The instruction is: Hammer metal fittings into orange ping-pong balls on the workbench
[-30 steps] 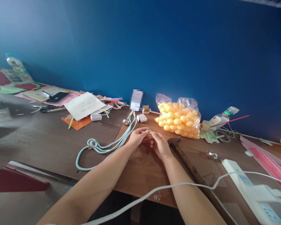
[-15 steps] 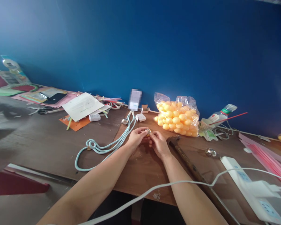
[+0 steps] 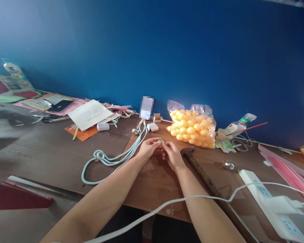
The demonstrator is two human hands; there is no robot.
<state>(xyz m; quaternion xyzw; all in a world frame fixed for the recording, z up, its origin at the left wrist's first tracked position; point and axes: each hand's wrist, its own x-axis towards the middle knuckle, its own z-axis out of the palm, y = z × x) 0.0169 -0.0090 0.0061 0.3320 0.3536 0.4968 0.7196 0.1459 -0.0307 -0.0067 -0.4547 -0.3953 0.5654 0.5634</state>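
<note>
My left hand (image 3: pixel 150 147) and my right hand (image 3: pixel 172 155) meet above the brown table, thumbs and fingertips pinched together. Between them is a small shiny metallic piece (image 3: pixel 161 142), mostly covered by the fingers; its kind is too small to make out. A yellowish bit shows just under it. Left of my left hand lies a looped light-blue cord (image 3: pixel 111 161), its upper ends at a phone-like object (image 3: pixel 147 107) against the wall. A silver openwork ball (image 3: pixel 135 131) rests beside the cord, and a similar silver ball (image 3: pixel 228 164) lies to the right.
A clear bag of yellow-orange balls (image 3: pixel 190 128) stands behind my hands. A dark wooden stick (image 3: pixel 201 170) lies right of my right hand. A white cable (image 3: pixel 172 201) crosses over my forearms toward a power strip (image 3: pixel 258 192). Papers (image 3: pixel 90 115) lie left; a bottle (image 3: pixel 240 125) leans at right.
Both hands stay in nearly the same place around the small piece, which seems slightly turned, with more of its silver showing. The rest has barely shifted with the camera.
</note>
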